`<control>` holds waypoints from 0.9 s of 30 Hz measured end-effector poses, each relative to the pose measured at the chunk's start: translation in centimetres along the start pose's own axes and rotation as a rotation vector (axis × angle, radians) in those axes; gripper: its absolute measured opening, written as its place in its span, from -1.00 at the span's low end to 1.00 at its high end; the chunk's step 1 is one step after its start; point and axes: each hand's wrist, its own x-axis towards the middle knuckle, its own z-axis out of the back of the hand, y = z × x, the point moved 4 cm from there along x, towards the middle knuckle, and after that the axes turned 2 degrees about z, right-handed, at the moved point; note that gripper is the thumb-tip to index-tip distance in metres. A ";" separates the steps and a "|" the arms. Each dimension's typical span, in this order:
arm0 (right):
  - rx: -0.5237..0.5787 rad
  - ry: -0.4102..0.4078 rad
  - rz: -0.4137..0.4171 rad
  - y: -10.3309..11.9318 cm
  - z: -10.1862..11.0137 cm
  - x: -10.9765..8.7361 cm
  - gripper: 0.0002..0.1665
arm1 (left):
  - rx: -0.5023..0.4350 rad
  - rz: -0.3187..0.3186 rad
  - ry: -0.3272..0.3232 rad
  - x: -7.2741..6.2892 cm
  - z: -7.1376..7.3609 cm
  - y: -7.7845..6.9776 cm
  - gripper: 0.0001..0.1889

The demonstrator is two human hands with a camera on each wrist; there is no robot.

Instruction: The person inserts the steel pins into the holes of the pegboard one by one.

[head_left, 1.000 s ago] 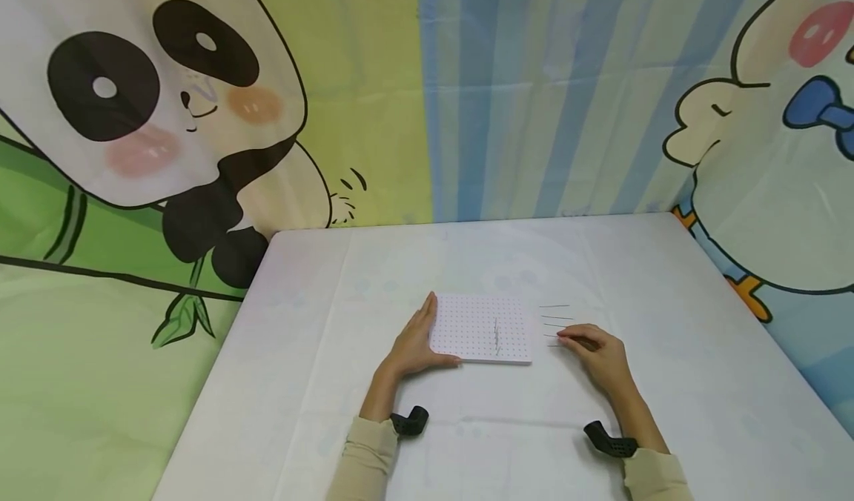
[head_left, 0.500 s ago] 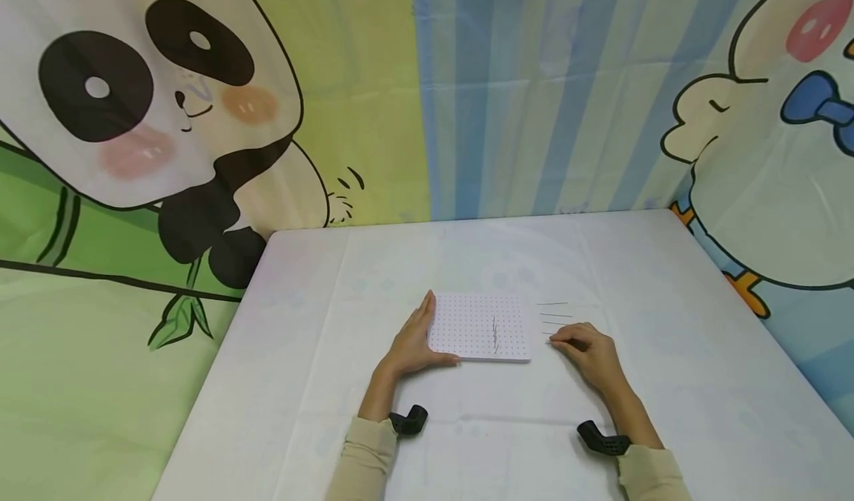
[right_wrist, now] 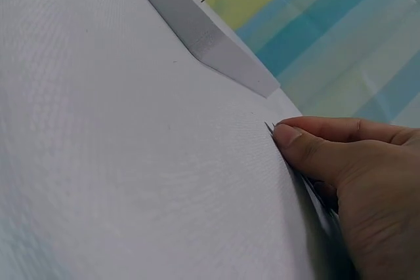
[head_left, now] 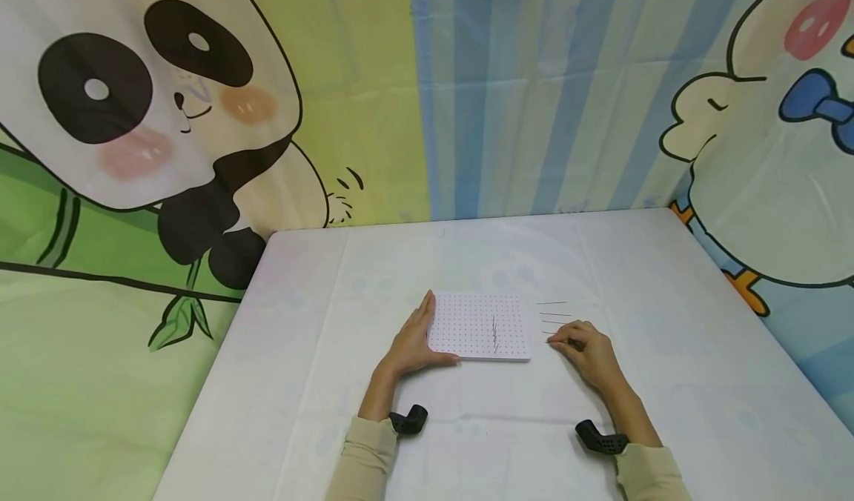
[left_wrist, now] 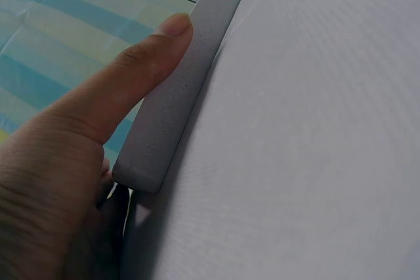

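My left hand (head_left: pixel 410 347) rests at the near left corner of a white pegboard (head_left: pixel 467 327), fingers along its left side. In the left wrist view its straight thumb (left_wrist: pixel 147 60) presses the board's front edge. Several thin dark metal pins (head_left: pixel 495 334) stand in a row in the board's right half. To the right of the board, my right hand (head_left: pixel 590 349) pinches a thin metal pin between thumb and index fingertip, low over the table. In the right wrist view the held pin's tip (right_wrist: pixel 268 126) pokes out past the fingertips; the rest is mostly hidden.
More thin pins (head_left: pixel 553 314) lie roughly parallel on the white-covered table (head_left: pixel 494 442), just beyond my right fingertips. A cartoon-printed cloth (head_left: pixel 360 78) hangs behind the table. Black camera mounts (head_left: pixel 408 419) sit on both wrists.
My right hand has shifted slightly left and nearer, its fingertips now at the left end of the nearest pin. The left hand and the board stay in place.
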 end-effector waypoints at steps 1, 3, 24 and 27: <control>-0.003 0.003 -0.005 0.0 0.0 0.0 -0.82 | -0.001 0.000 -0.001 0.0 0.0 0.0 0.43; -0.013 0.008 -0.010 0.0 0.0 0.1 -0.83 | -0.004 -0.002 -0.005 0.0 0.1 0.0 0.43; 0.484 -0.175 -0.268 2.2 -1.5 2.0 -0.80 | -0.016 -0.023 -0.004 -0.1 0.2 -0.2 0.43; 0.593 -0.214 -0.232 3.2 -2.7 2.8 -0.81 | -0.019 -0.017 0.000 -0.1 0.2 -0.2 0.43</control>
